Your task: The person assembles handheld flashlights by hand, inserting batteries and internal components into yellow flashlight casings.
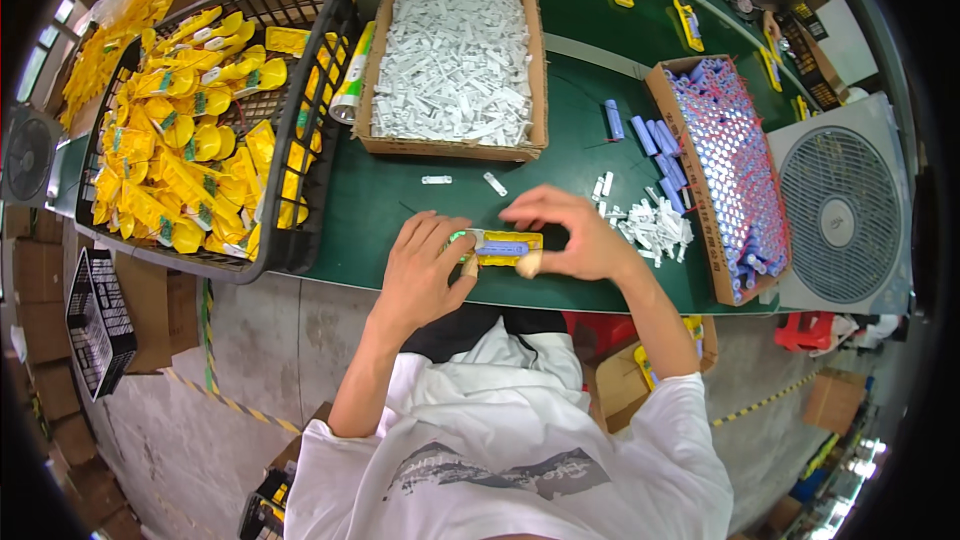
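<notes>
A yellow plastic housing (512,237) lies in front of me at the table's near edge, with a blue cylindrical battery cell (502,249) inside it. My left hand (428,262) is closed around the housing's left end, where a bit of green and white shows by the fingers. At the right end, the thumb of my right hand (580,235) touches the housing. Its other fingers arch above, apart from the thumb, with a gap between. Both thumb tips look covered in something beige.
Left stands a black crate (290,175) of yellow housings. A cardboard box (455,148) of small white parts is behind my hands. Loose white parts (652,228) and blue cells (670,155) lie right, beside a box of cells (690,180) and a fan (835,210).
</notes>
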Demonstrator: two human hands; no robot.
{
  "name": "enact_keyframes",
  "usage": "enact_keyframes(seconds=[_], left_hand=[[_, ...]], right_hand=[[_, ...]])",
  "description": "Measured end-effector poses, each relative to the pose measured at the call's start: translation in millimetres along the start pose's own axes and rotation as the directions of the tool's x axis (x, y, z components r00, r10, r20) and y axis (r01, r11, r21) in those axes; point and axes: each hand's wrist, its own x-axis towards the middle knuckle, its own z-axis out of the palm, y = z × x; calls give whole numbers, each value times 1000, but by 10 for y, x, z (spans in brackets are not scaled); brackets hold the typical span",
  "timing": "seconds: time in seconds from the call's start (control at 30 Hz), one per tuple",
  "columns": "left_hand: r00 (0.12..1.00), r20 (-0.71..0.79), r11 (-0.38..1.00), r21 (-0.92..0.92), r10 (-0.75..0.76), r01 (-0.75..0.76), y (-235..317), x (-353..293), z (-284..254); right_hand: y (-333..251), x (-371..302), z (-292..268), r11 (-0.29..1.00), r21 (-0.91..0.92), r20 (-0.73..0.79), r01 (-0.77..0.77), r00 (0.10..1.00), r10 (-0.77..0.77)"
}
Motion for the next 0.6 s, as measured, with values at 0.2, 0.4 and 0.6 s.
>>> enact_keyframes(seconds=[0.2,0.4,0.6], left_hand=[[999,-39,998,54,-18,20,-112,-157,-140],[990,-83,984,131,-112,123,-142,-210,-250],[990,-97,989,101,-100,110,-143,-169,-175]], right_hand=[[238,112,-66,707,-680,103,196,980,-173],[79,-413,-9,696,-696,143,177,984,-107],[78,-1046,308,712,-669,5,211,960,-280]])
